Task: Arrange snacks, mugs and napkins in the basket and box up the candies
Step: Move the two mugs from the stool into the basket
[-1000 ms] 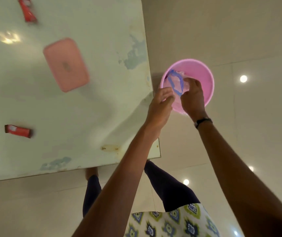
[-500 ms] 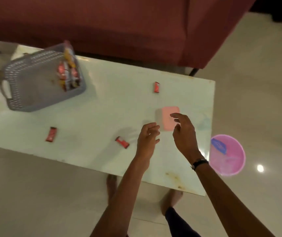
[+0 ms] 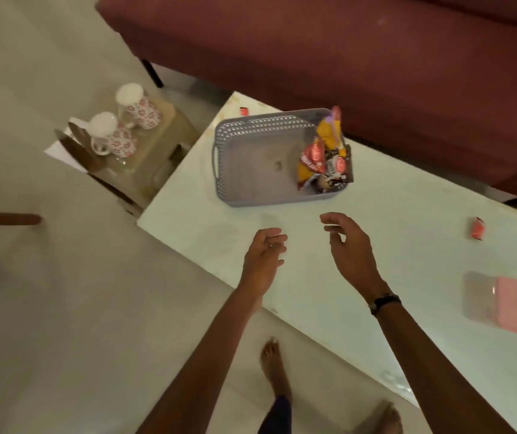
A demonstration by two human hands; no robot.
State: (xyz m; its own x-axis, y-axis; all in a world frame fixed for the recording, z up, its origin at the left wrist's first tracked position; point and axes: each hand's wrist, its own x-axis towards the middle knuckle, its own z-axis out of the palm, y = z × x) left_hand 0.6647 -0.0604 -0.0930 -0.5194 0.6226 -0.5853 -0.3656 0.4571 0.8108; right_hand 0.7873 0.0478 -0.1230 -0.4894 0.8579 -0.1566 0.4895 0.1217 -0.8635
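A grey perforated basket (image 3: 244,170) stands on the pale table (image 3: 392,277), with snack packets (image 3: 323,158) upright at its right end. Two white mugs with red flowers (image 3: 125,130) stand on a low side table at the left. A red candy (image 3: 477,228) lies at the table's right. Another red candy (image 3: 244,111) shows behind the basket. A pink box (image 3: 514,305) sits near the right edge. My left hand (image 3: 265,255) and my right hand (image 3: 349,245) hover empty over the table, just in front of the basket, fingers loosely apart.
A dark red sofa (image 3: 345,51) runs along the far side of the table. The low brown side table (image 3: 144,158) stands to the left of the pale table. My bare feet (image 3: 274,361) are on the tiled floor below the table's near edge.
The view has swung from the pink bucket on the floor to the table's left end. Both hands left the bucket and moved left, toward the basket.
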